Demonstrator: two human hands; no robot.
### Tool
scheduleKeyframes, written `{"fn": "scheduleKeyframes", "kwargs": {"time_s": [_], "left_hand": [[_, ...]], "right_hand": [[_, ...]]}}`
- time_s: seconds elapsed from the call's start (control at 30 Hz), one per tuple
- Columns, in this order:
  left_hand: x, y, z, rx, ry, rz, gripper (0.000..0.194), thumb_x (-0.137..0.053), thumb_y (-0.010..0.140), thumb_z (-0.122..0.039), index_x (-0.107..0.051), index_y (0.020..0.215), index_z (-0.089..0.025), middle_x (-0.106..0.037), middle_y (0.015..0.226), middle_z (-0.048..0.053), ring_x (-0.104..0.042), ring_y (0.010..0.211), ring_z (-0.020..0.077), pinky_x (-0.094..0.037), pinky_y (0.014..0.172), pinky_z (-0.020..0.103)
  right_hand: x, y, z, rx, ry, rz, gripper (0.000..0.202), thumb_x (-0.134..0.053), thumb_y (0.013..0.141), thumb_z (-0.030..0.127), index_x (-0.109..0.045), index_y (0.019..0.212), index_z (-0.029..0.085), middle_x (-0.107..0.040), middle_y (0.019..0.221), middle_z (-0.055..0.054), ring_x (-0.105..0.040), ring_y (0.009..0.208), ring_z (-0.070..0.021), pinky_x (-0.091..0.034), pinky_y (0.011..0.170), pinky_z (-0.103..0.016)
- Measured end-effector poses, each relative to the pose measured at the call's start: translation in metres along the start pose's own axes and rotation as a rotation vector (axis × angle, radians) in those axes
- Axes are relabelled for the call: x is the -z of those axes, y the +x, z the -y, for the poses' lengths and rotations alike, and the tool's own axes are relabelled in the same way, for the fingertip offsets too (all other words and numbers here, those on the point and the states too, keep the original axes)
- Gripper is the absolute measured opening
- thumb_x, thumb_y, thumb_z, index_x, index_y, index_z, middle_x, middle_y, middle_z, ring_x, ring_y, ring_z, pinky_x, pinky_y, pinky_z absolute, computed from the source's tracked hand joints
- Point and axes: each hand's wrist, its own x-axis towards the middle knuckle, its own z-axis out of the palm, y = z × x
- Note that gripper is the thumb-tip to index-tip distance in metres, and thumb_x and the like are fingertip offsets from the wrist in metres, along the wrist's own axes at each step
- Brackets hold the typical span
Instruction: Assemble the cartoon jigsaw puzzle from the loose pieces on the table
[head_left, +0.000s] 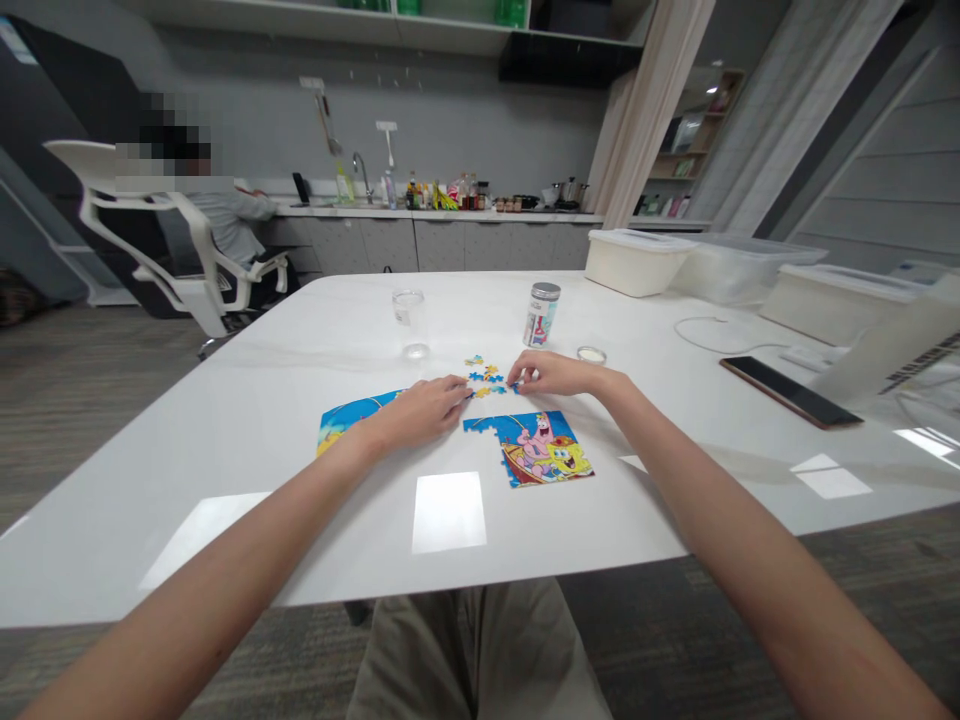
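Loose jigsaw puzzle pieces (490,374), mostly blue and yellow, lie in a small cluster between my hands. My left hand (426,412) rests low over the table with fingers stretched toward the cluster, its fingertips at the pieces' left edge. Fingers bent in a pinch, my right hand (546,373) has a small blue puzzle piece (515,388) at its fingertips. Closer to me is a partly joined puzzle section (551,450) with a pink starfish and a yellow cartoon figure, its left side stepped. A printed blue and yellow sheet (351,416) lies partly hidden under my left hand and forearm.
Behind the pieces stand a clear jar (410,325) and a printed can (541,315); a round lid (592,355) lies nearby. At right are a phone (790,390), a laptop (896,335), a cable and storage boxes (637,263). A person sits in a white chair (199,245) at back left.
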Motion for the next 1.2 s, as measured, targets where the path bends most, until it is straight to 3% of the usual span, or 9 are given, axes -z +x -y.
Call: {"fn": "scheduleKeyframes", "kwargs": {"time_s": [0.3, 0.7, 0.93, 1.2], "left_hand": [[-0.003, 0.0, 0.002, -0.009, 0.022, -0.042, 0.031, -0.034, 0.095, -0.022, -0.054, 0.118, -0.017, -0.058, 0.127, 0.013, -0.061, 0.105, 0.0218, -0.05, 0.088, 0.036], [-0.004, -0.001, 0.003, -0.018, -0.014, -0.068, 0.031, -0.033, 0.095, -0.023, -0.052, 0.119, -0.018, -0.057, 0.125, 0.013, -0.062, 0.1, 0.0212, -0.05, 0.085, 0.035], [-0.001, -0.001, 0.001, 0.011, -0.039, -0.016, 0.031, -0.032, 0.095, -0.024, -0.052, 0.119, -0.017, -0.055, 0.128, 0.014, -0.061, 0.104, 0.0226, -0.049, 0.089, 0.039], [-0.006, -0.002, 0.005, -0.01, -0.082, -0.063, 0.027, -0.034, 0.095, -0.026, -0.052, 0.115, -0.021, -0.058, 0.124, 0.01, -0.061, 0.098, 0.0186, -0.048, 0.088, 0.034]], "right_hand": [[-0.012, 0.008, -0.003, 0.136, -0.058, -0.093, 0.034, -0.05, 0.077, -0.001, -0.07, 0.097, 0.018, -0.063, 0.101, -0.008, -0.06, 0.094, -0.0174, -0.047, 0.087, -0.03], [-0.013, 0.005, 0.007, 0.032, -0.075, -0.094, 0.049, -0.052, 0.065, -0.007, -0.065, 0.107, 0.017, -0.058, 0.106, -0.009, -0.06, 0.087, -0.0166, -0.047, 0.081, -0.028], [-0.011, 0.003, 0.011, 0.001, -0.101, -0.062, 0.051, -0.051, 0.066, -0.005, -0.064, 0.109, 0.016, -0.055, 0.102, -0.008, -0.057, 0.081, -0.0156, -0.046, 0.077, -0.027], [-0.009, 0.001, 0.009, -0.003, -0.132, -0.067, 0.049, -0.053, 0.067, -0.002, -0.065, 0.11, 0.017, -0.057, 0.101, -0.008, -0.056, 0.082, -0.0162, -0.045, 0.076, -0.026]]}}
